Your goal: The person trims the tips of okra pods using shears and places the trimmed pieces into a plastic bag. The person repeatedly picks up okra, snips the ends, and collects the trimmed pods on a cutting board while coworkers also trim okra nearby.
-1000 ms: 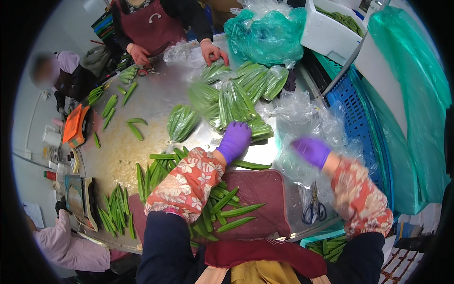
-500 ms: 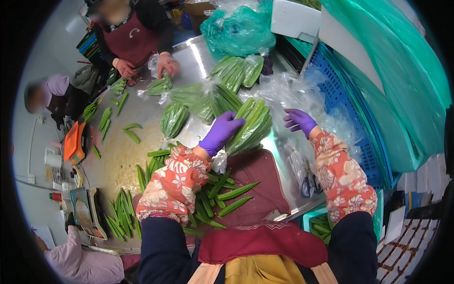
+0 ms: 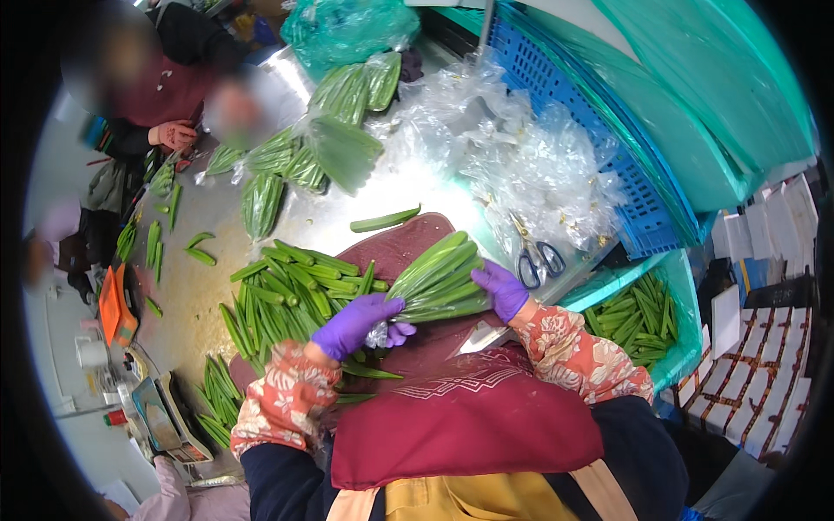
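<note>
A clear plastic bag packed with long green okra [image 3: 439, 278] is held between my hands, low over the near part of the table. My left hand [image 3: 358, 326], in a purple glove, is closed round the bag's gathered end, where crumpled clear plastic sticks out below the fingers. At the opposite side of the bag, my purple-gloved right hand [image 3: 501, 291] grips its edge. Beneath lies a maroon cloth [image 3: 447, 227]. Loose okra [image 3: 282, 291] is heaped just left of my left hand, and a single pod [image 3: 385, 219] lies beyond the bag.
Blue-handled scissors [image 3: 540, 263] and a heap of clear bags [image 3: 521, 165] lie to the right, beside a blue basket [image 3: 647, 195]. A teal-lined container [image 3: 692, 300] holds more okra. Filled okra bags [image 3: 262, 201] sit farther off, near a co-worker's gloved hand [image 3: 172, 135].
The bag of okra has come nearer to me in my left hand. My right hand, apart from it before, has moved in and taken hold. The view has shifted too.
</note>
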A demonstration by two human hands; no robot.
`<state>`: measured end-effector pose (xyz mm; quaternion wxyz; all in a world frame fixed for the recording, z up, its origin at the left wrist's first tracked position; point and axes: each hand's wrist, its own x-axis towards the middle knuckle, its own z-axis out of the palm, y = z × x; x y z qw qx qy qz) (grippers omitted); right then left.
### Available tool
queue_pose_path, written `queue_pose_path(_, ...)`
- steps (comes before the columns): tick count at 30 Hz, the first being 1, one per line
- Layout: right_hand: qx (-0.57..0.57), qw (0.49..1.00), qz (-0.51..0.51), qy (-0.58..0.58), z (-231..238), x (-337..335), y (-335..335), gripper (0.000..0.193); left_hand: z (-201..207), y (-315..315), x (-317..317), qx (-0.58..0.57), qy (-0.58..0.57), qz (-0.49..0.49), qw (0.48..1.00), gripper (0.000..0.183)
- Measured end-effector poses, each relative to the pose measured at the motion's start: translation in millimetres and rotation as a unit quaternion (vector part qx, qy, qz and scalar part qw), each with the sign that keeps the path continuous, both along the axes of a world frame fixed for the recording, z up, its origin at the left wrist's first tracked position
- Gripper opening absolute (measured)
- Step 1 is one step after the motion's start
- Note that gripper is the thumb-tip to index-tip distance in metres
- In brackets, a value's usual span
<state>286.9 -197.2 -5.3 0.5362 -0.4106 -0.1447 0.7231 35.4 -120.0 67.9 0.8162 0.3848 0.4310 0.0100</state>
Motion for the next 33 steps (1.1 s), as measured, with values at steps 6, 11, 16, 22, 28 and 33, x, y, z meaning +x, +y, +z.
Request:
queue_pose_path(6,0.099,0.565,0.023,-0.819,4,61,-23,0.045,8,-17,8,0.512,0.185,-0.130,0.829,0.027)
queue_pose_path(11,-0.009,0.512,0.067,-0.857,-27,83,-21,0.033,27,-10,40,0.610,0.187,-0.122,0.760,0.025)
queue_pose_path(16,-0.026,0.433,0.008,-0.901,-45,80,-24,0.028,12,10,20,0.419,0.122,-0.079,0.897,0.014)
queue_pose_path(22,-0.043,0.536,0.118,-0.834,-27,90,-7,0.047,16,30,35,0.517,0.080,-0.068,0.849,0.009)
queue_pose_path(28,-0.067,0.679,0.131,-0.720,15,104,-35,0.052,88,4,88,0.874,0.079,-0.235,0.417,0.016)
queue_pose_path(33,0.022,0.820,0.112,-0.561,-7,105,-67,0.022,42,15,71,0.846,0.154,-0.285,0.422,0.018)
